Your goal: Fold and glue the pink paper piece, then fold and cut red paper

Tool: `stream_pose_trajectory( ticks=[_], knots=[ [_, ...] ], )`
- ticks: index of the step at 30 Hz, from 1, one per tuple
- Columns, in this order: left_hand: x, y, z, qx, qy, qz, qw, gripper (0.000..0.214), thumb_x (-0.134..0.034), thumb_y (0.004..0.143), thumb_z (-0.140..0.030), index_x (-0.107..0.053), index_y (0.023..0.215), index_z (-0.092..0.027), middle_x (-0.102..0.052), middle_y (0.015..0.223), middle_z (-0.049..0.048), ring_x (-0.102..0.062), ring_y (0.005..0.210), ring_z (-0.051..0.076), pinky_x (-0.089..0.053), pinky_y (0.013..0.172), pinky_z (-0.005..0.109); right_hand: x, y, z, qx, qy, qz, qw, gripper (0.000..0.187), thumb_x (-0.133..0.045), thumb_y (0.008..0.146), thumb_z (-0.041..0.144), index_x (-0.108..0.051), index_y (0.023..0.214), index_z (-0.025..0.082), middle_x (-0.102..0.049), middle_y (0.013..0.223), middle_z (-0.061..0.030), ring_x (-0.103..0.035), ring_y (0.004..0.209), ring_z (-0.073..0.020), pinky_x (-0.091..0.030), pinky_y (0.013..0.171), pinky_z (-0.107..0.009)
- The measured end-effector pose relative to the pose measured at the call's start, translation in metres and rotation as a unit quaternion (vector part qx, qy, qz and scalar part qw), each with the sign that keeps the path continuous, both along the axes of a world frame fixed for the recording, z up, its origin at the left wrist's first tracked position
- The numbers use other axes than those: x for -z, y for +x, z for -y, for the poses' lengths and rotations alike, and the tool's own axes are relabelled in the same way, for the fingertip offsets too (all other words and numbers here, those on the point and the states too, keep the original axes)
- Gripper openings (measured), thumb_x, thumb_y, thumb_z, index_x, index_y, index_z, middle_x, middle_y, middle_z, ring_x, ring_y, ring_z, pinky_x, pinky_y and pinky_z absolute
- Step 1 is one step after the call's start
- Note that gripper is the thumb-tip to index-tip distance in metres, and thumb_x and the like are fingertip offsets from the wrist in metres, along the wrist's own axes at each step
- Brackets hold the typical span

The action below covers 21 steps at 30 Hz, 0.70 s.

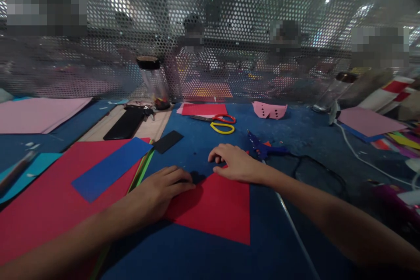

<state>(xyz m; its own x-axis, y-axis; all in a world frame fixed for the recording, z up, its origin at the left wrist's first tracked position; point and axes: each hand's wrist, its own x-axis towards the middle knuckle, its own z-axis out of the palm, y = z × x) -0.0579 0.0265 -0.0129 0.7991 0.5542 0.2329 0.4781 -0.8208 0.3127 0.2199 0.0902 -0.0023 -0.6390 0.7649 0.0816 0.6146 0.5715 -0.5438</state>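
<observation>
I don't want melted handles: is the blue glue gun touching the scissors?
Apart. The head view shows bare blue tabletop between the glue gun and the scissors.

Near tabletop free, glue gun beyond right hand, scissors farther ahead

A blurred magenta object is unidentifiable, and the left hand hides part of the red sheet
</observation>
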Motion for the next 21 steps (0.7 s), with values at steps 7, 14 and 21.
stream_pose_trajectory(
  ticks=[7, 14, 21],
  knots=[
    [-0.003, -0.014, 0.009, -0.001, 0.013, 0.019, 1.0, 0.047, -0.038, 0.092, 0.003, -0.064, 0.122, -0.021, -0.068, 0.12, 0.0076, -0.061, 0.108, 0.021, -0.05, 0.092, 0.035, -0.001, 0.0, 0.0, -0.001, -0.006, 0.003, 1.0, 0.02, -0.067, 0.082, 0.019, -0.066, 0.101, 0.023, -0.066, 0.099, -0.0024, -0.059, 0.094, -0.0193, -0.042, 0.082, -0.032],
    [0.001, -0.023, 0.017, -0.028, 0.032, 0.027, 0.999, 0.047, -0.04, 0.092, 0.001, -0.067, 0.121, -0.024, -0.071, 0.122, 0.0072, -0.063, 0.109, 0.022, -0.052, 0.091, 0.038, -0.002, 0.001, 0.0, -0.002, -0.008, 0.005, 1.0, 0.021, -0.066, 0.082, 0.018, -0.066, 0.103, 0.023, -0.066, 0.101, -0.0028, -0.058, 0.095, -0.0195, -0.042, 0.082, -0.032],
    [0.002, -0.038, 0.022, -0.016, 0.041, -0.001, 0.999, 0.047, -0.042, 0.091, -0.001, -0.066, 0.124, -0.024, -0.072, 0.126, 0.0076, -0.065, 0.112, 0.024, -0.054, 0.093, 0.04, -0.004, 0.0, 0.001, -0.001, -0.014, 0.01, 1.0, 0.021, -0.066, 0.083, 0.019, -0.066, 0.103, 0.024, -0.066, 0.1, -0.0031, -0.059, 0.096, -0.02, -0.042, 0.082, -0.033]
  ],
)
